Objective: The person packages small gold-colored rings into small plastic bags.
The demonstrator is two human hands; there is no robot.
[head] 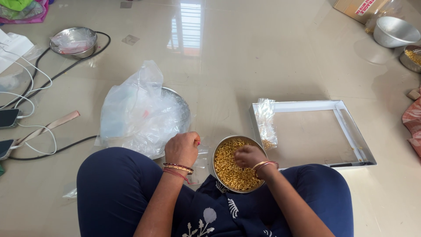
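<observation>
Now, left to right: white cables [26,94] and phones [8,117] loose on glossy tile floor [245,74], snag risk. Crumpled plastic bags [136,112] over steel plate, slippery. Left hand [182,148] closed, pinching small pink-tipped piece. Right hand [247,156] curled into steel bowl of gold rings [234,164] between knees; knee nudge could tip it, rings scattering. Shallow metal tray [351,131] right, small ring packet [266,125] on rim.

We have one view only, from a camera on our head, looking steeply down and forward over our crossed legs onto the floor [245,70]. It sits close: our left hand [182,148] and right hand [248,156] fill the lower middle, with floor stretching beyond them.
</observation>
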